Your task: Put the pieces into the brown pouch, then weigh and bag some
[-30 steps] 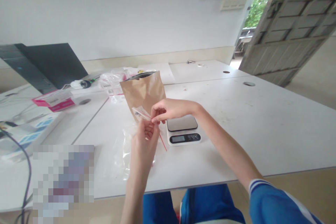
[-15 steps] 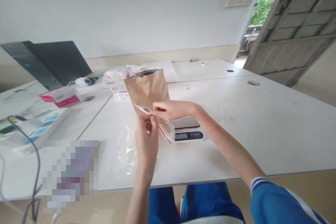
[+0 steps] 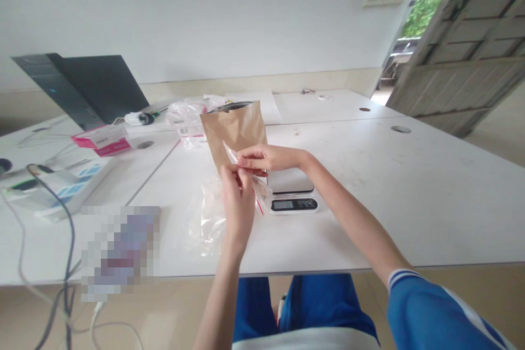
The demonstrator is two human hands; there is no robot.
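A small clear bag (image 3: 263,190) with a red line along it is held up by two bare hands above a white table (image 3: 394,197), back from the table's front edge and near its middle. The bag is pinched between thumb and fingertips by the left hand (image 3: 238,197), from below, while just above it the plastic is gripped by the curled fingers of the right hand (image 3: 268,158), brought in from the right under a blue sleeve. One pointed corner of the bag is raised in front of a brown paper bag (image 3: 235,131), which is stood upright behind the hands with its mouth parted; the rest is hung beside the left edge of a kitchen scale (image 3: 294,205), whose plate is partly hidden by the right hand. The step in hand is judged to be the working of the bag's edge by the fingertips, though whether the seam is being parted or pressed cannot be told, as the plastic is mostly covered by fingers. For the next move, a steady hold by the left hand and a light, short shift of the right fingertips along the edge seem to be called for. Nearer the table's front edge, crumpled plastic (image 3: 211,221) is spread beside the left wrist.
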